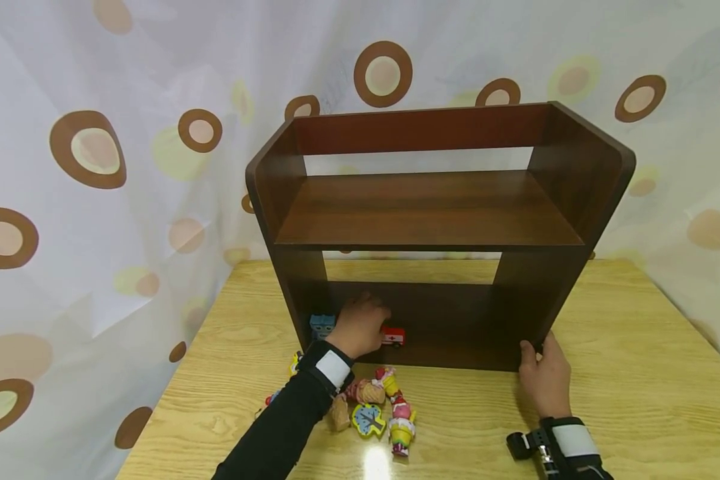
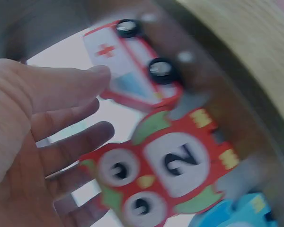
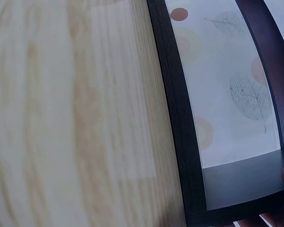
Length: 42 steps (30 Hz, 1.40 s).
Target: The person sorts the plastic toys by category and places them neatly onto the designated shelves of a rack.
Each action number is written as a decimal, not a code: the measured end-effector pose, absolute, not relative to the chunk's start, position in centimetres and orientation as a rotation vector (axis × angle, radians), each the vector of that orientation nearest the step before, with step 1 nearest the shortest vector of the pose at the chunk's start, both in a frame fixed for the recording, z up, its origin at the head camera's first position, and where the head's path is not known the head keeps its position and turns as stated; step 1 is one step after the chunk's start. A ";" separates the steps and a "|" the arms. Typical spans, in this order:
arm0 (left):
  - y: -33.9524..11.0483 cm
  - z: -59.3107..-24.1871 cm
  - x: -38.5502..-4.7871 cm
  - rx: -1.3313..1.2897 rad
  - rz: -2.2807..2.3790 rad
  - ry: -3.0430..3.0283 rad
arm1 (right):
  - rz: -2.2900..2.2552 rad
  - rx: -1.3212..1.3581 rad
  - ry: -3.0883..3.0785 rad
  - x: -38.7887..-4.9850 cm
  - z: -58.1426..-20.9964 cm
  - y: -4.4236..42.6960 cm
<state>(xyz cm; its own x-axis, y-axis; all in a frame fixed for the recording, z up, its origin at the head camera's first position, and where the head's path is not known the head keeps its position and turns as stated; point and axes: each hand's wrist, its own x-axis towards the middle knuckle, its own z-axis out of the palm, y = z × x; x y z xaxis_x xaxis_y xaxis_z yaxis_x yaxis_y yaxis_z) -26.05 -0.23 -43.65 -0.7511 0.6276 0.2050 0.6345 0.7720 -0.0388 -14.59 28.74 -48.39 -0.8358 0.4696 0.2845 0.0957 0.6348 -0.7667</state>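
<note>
My left hand reaches into the bottom level of a dark brown wooden shelf. In the left wrist view its fingers are loosely spread beside a red owl figure marked with a 2. The fingertips come close to the owl's head; whether they touch it I cannot tell. A toy ambulance, white and red, stands beside the owl. On the owl's other side is a blue owl figure. My right hand grips the shelf's lower right side panel, thumb on one face and fingers on the other.
Loose toys lie on the wooden table before the shelf: a yellow and blue tree piece, a doll in a yellow outfit, and several more, partly hidden by my left forearm. A patterned curtain hangs behind.
</note>
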 end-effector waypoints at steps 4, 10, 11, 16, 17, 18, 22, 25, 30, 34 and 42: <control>-0.8 -42.6 -25.4 -1.005 -0.130 -2.692 | 1.076 -0.433 -2.386 -14.6 -48.4 28.7; -2.3 -40.7 -23.5 -1.050 -0.225 -2.696 | 1.074 -0.427 -2.379 -14.6 -48.3 28.7; -2.6 -40.3 -23.1 -1.062 -0.264 -2.722 | 1.072 -0.428 -2.378 -14.6 -48.3 28.7; -5.5 -38.2 -21.3 -1.057 -0.607 -2.818 | 1.068 -0.439 -2.388 -14.7 -48.4 28.7; -6.3 -37.8 -21.0 -1.036 -0.671 -2.817 | 1.069 -0.443 -2.391 -14.7 -48.4 28.7; -7.0 -37.4 -20.7 -1.011 -0.726 -2.806 | 1.072 -0.443 -2.395 -14.7 -48.5 28.7; -9.6 -36.3 -19.8 -0.890 -0.854 -2.762 | 1.067 -0.441 -2.396 -14.7 -48.7 28.6; -11.4 -36.1 -19.5 -0.809 -0.898 -2.732 | 1.061 -0.438 -2.391 -14.8 -48.7 28.7; -13.9 -37.0 -19.6 -0.702 -0.900 -2.699 | 1.064 -0.442 -2.384 -14.9 -48.6 28.9; -15.4 -37.9 -20.0 -0.577 -0.924 -2.686 | 1.069 -0.444 -2.395 -15.0 -48.5 28.9; -16.2 -40.9 -21.1 -0.476 -0.897 -2.876 | 1.090 -0.481 -2.410 -14.9 -48.3 28.7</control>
